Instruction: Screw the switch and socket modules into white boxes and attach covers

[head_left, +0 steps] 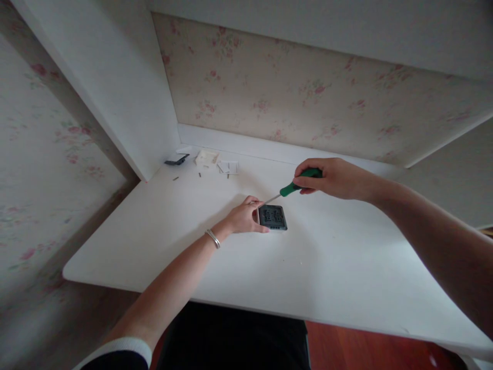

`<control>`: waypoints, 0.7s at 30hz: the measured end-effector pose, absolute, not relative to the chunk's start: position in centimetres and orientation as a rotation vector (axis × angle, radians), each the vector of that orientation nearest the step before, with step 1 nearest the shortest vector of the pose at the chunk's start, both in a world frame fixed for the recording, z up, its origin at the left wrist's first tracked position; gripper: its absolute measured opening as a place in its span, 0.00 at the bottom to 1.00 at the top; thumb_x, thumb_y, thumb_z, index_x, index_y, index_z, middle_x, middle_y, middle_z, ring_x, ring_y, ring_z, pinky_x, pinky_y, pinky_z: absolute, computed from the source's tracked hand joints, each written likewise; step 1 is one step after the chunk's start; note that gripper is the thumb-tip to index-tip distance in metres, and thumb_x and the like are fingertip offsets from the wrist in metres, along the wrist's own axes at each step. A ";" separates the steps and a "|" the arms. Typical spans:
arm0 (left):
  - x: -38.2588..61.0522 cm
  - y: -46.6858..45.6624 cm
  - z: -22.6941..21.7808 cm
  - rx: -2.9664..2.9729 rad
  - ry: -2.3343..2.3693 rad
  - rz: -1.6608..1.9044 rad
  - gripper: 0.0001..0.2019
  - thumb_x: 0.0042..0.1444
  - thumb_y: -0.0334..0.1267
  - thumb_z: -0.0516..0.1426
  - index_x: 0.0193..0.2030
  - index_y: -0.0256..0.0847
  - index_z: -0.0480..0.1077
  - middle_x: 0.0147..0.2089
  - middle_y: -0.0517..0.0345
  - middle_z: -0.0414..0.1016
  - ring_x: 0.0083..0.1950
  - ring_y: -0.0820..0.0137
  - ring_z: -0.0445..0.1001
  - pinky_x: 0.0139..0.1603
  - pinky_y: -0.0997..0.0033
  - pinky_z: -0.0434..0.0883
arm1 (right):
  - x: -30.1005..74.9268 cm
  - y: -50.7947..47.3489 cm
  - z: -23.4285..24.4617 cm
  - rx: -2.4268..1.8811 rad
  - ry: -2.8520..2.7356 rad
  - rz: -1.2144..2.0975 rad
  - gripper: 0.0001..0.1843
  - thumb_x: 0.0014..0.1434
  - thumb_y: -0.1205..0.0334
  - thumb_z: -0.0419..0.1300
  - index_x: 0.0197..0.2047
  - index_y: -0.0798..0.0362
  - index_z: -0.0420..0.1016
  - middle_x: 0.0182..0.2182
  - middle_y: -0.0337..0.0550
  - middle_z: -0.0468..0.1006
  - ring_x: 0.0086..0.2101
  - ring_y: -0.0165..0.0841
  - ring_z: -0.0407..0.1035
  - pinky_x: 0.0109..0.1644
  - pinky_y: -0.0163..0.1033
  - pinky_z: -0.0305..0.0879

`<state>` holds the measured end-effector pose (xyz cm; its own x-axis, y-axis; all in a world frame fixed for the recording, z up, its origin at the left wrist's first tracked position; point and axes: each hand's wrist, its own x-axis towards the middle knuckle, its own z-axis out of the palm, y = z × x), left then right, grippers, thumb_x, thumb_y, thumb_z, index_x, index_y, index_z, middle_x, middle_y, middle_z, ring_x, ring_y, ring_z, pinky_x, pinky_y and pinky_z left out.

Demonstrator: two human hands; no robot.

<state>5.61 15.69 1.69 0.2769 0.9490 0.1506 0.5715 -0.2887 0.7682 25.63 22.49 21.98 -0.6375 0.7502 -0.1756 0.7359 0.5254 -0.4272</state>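
A dark square wall socket (274, 218) with a pale edge rests on the white desk. My left hand (246, 217) grips it by its left side, thumb and fingers at opposite edges. A green-handled screwdriver (290, 189) is held in my right hand (319, 177), its fingers wrapped round the handle. The metal shaft slants down to the left, and its tip meets the socket's upper left corner beside my left fingers. Exactly where the tip touches is hidden.
At the desk's back left lie a dark plate (177, 160), a cream plastic box (207, 158), white plastic pieces (229, 167) and several small screws (175, 179). A side panel (127, 87) stands at the left. The desk's front edge (246, 308) runs near my body.
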 end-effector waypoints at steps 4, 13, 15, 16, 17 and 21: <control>5.6 15.6 1.9 1.951 1.354 0.862 0.39 0.35 0.53 0.67 0.56 0.44 0.64 0.54 0.53 0.61 0.48 0.62 0.70 0.53 0.62 0.69 | 27.8 23.1 20.2 -1.312 -2.398 1.057 0.17 0.52 0.49 0.61 0.42 0.49 0.75 0.37 0.42 0.80 0.38 0.36 0.75 0.41 0.39 0.72; 5.9 15.2 2.2 1.870 1.332 0.907 0.34 0.35 0.48 0.69 0.51 0.43 0.66 0.55 0.53 0.58 0.46 0.64 0.70 0.50 0.63 0.71 | 31.2 23.2 14.2 -1.273 -1.674 1.450 0.11 0.51 0.53 0.66 0.37 0.47 0.76 0.43 0.41 0.76 0.42 0.35 0.74 0.57 0.41 0.67; 6.1 15.2 2.2 1.853 1.324 0.929 0.34 0.34 0.46 0.69 0.51 0.43 0.66 0.55 0.53 0.58 0.47 0.64 0.70 0.52 0.62 0.69 | 31.5 23.1 13.7 -1.258 -1.627 1.440 0.11 0.51 0.53 0.65 0.38 0.46 0.75 0.43 0.40 0.76 0.42 0.35 0.74 0.58 0.41 0.67; 6.3 15.2 2.3 1.853 1.314 0.946 0.34 0.34 0.45 0.69 0.51 0.42 0.66 0.55 0.52 0.58 0.48 0.63 0.69 0.54 0.62 0.68 | 31.7 23.0 13.5 -1.249 -1.609 1.438 0.10 0.52 0.53 0.65 0.38 0.45 0.75 0.43 0.39 0.76 0.43 0.35 0.74 0.58 0.41 0.66; 6.4 15.2 2.3 1.857 1.300 0.963 0.34 0.34 0.44 0.69 0.51 0.41 0.65 0.54 0.52 0.58 0.50 0.63 0.68 0.56 0.62 0.67 | 31.8 22.9 13.4 -1.242 -1.592 1.438 0.10 0.52 0.53 0.65 0.37 0.45 0.76 0.42 0.39 0.76 0.42 0.35 0.74 0.59 0.41 0.66; 6.9 15.1 2.6 1.878 1.263 0.996 0.36 0.33 0.42 0.69 0.52 0.40 0.64 0.53 0.51 0.61 0.53 0.61 0.66 0.59 0.61 0.64 | 32.2 22.7 12.7 -1.230 -1.557 1.455 0.09 0.53 0.54 0.65 0.38 0.46 0.76 0.41 0.40 0.76 0.42 0.36 0.74 0.60 0.45 0.63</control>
